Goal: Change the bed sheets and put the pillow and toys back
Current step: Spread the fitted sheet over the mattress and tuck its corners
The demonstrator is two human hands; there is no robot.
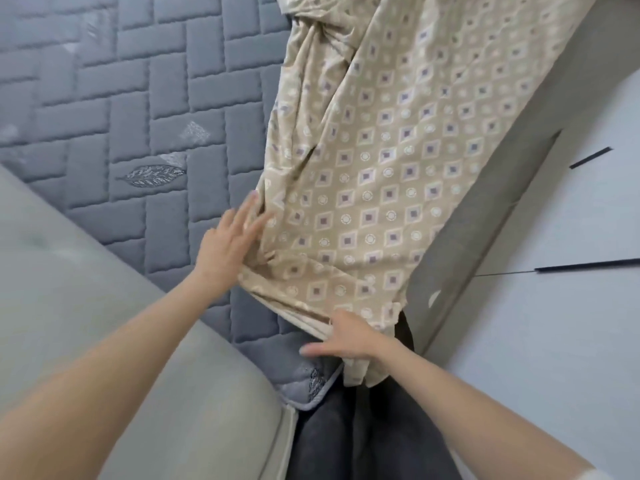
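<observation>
Both bare forearms reach forward from the bottom edge. The left hand (pixel 227 245) lies flat, fingers straight and slightly apart, on the left edge of the beige diamond-patterned bed sheet (pixel 381 168). The right hand (pixel 346 341), fingers straight and together, touches the sheet's near corner. The sheet lies bunched along the right side of the grey quilted mattress (pixel 121 98), beside a grey padded bed frame (pixel 104 289).

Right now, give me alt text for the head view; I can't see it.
Both hands touch, fingers straight, a beige diamond-patterned sheet lying bunched along one side of a bare grey quilted mattress: left hand at its inner edge, right hand at its near corner.
</observation>
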